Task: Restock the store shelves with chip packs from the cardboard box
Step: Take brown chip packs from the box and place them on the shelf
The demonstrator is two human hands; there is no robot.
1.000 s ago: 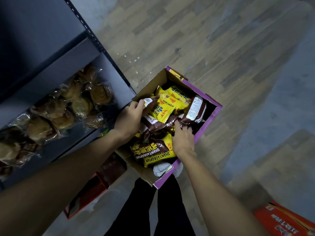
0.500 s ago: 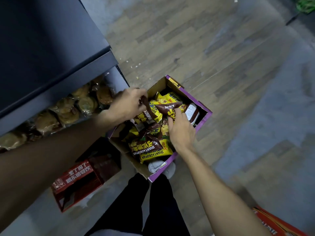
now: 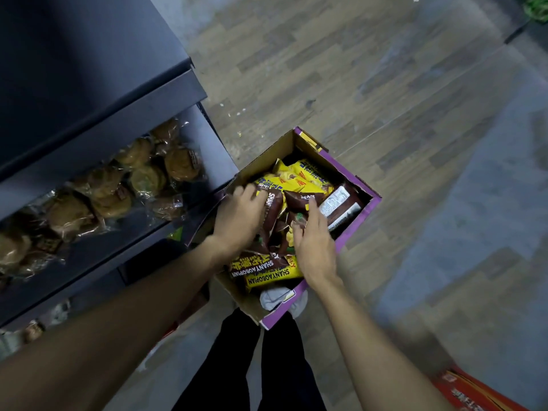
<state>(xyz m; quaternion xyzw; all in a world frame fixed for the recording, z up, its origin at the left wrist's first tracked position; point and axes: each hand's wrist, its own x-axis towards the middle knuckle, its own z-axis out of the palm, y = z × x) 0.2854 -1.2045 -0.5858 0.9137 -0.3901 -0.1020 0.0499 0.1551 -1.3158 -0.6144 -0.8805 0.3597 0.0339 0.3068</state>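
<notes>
An open cardboard box with purple outer walls stands on the floor beside the shelf unit, full of yellow chip packs and brown chip packs. My left hand reaches in at the box's left side, its fingers and thumb curled round the end of a brown pack. My right hand is over the middle of the box, thumb and fingers pinching another brown pack. A yellow-and-brown pack lies flat at the near end.
A dark metal shelf unit fills the left side; its lower shelf holds several clear-wrapped pastries. A red carton lies at the bottom right. My legs stand just behind the box. Wooden floor stretches to the right.
Both hands have shifted among the packs and drawn closer together over the box's middle. My left hand went from the box's left edge onto a brown pack. The view swung slightly.
</notes>
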